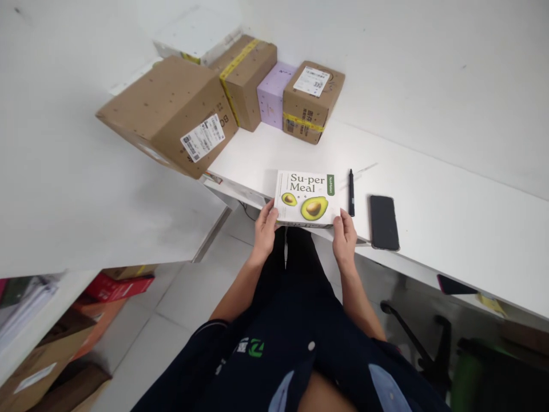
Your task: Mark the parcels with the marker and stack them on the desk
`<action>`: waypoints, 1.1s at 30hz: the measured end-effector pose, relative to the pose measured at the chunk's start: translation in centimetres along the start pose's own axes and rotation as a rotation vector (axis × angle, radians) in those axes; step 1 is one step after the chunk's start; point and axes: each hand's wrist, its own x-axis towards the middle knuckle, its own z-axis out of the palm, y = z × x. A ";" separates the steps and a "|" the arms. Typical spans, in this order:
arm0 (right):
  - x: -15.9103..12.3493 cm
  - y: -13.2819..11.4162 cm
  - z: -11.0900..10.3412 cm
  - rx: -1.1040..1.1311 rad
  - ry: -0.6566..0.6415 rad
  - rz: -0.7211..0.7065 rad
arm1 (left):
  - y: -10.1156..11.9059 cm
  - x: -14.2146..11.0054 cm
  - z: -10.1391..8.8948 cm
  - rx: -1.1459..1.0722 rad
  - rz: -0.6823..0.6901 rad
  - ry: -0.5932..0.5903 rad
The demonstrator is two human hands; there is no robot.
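A flat white box [295, 213] with avocado pictures and the words "Su-per Meal" is held at the front edge of the white table [420, 223]. My left hand [266, 228] grips its left side, thumb on top. On the opposite side, my right hand [344, 236] grips the lower right corner, also thumb on top. The fingers beneath the box are partly hidden. Just right of the box lies a black pen [351, 193]. Farther right, a dark phone [384, 223] lies near the table edge.
Several parcels stand at the back left: a large cardboard box [167, 109], a yellow-taped carton [251, 74], a lilac box [272, 94] and a smaller carton [306, 106]. A red box [122, 286] sits low at left. A chair base [429, 349] is under the table.
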 end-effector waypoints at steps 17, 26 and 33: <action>1.1 -0.5 -0.5 0.024 0.001 0.028 | 0.8 0.3 0.4 -0.145 -0.114 -0.122; 5.9 0.0 -2.9 -0.323 0.183 -0.151 | 0.2 1.3 0.7 0.201 -0.015 -0.117; 11.1 0.3 -1.5 -0.751 -0.077 -0.074 | 0.1 0.6 1.0 0.243 -0.025 -0.140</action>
